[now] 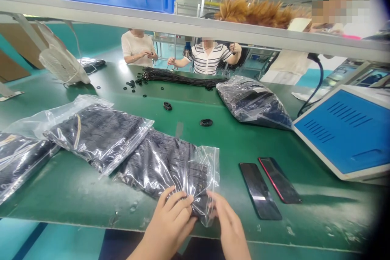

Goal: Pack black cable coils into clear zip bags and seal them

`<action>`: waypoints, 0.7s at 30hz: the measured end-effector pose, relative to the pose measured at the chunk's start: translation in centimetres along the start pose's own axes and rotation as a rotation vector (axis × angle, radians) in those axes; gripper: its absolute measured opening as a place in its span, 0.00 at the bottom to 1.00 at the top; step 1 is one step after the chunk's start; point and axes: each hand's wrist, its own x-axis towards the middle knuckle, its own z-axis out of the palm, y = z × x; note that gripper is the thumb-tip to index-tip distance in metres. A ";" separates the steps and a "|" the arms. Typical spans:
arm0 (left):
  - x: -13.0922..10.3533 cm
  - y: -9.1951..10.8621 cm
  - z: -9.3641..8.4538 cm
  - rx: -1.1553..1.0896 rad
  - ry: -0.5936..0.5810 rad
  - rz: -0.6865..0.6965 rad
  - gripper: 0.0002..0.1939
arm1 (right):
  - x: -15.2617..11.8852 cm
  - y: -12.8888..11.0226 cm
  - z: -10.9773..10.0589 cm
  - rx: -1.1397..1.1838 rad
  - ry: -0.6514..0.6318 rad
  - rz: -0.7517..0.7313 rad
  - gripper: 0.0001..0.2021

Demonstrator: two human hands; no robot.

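A see-through plastic bag (158, 162) packed with black cables lies near the table's front edge, its open end towards the right. My left hand (172, 219) grips the near side of this bag, with bent fingers pressed on top and the plastic creased under them. At the bag's right end, my right hand (227, 223) holds the edge of the film between curled fingers; the fingertips are partly hidden by the plastic. Just left, a second filled bag (100, 134) overlaps the first, and another filled bag (21, 162) runs out of view.
Two phones (260, 191) lie right of my hands, before a blue-and-white machine (347, 130). Farther back are coiled cables (206, 122), a cable bundle (183, 77), another bag (252, 101) and a white fan (62, 63). A shelf (122, 18) crosses above; people work beyond.
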 end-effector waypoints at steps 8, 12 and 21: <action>0.2 0.0 -0.4 0.059 -0.066 0.011 0.21 | 3.1 -1.3 -0.3 -0.042 -0.091 0.063 0.33; 0.1 -0.1 -0.4 0.077 -0.056 0.037 0.20 | 3.6 -2.2 0.1 -0.091 -0.093 0.071 0.29; 0.4 -0.1 -0.5 0.094 -0.030 0.054 0.17 | 3.7 -2.5 0.4 -0.050 -0.060 0.025 0.23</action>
